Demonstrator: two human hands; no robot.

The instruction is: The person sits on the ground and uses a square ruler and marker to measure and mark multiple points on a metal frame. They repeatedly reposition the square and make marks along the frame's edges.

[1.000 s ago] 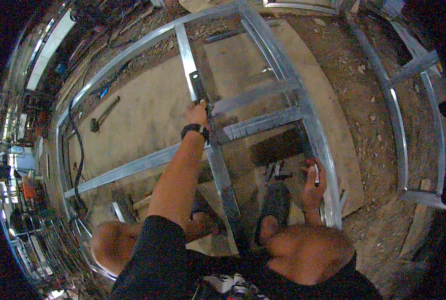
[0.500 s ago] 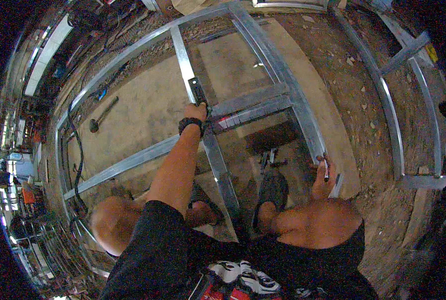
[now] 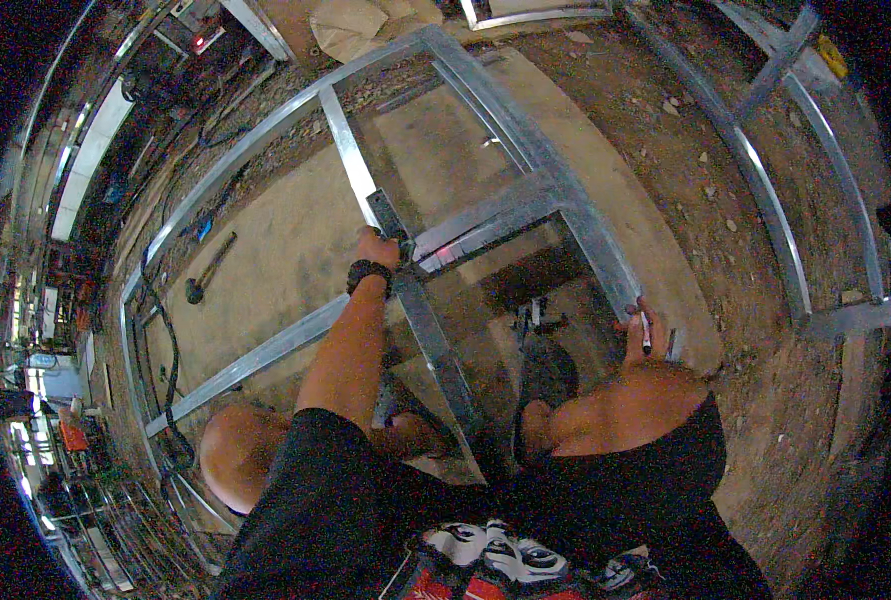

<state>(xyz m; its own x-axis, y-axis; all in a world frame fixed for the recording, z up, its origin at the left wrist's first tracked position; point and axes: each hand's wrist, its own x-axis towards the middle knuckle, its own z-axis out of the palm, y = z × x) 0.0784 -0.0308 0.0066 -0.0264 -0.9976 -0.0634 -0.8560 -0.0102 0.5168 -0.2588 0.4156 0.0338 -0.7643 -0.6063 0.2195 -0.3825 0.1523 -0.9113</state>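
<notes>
A steel stud frame [image 3: 526,150] lies flat on a plywood sheet on the ground. My left hand [image 3: 379,246], with a black watch on the wrist, presses a dark flat square tool [image 3: 387,214] against the middle stud where it meets a double cross piece [image 3: 486,225]. My right hand [image 3: 643,330] rests on the frame's right rail and holds a marker [image 3: 647,333]. My knees and feet are below, squatting over the frame.
A hammer [image 3: 209,268] lies on the plywood to the left, with black cables [image 3: 166,330] along the left rail. A second steel frame [image 3: 766,200] lies on the dirt at the right. A small clamp tool [image 3: 536,318] sits by my right foot. Cluttered shelves line the left edge.
The view has shifted as my head moved; my left hand stays on the square at the stud joint, and my right hand with the marker stays at the right rail.
</notes>
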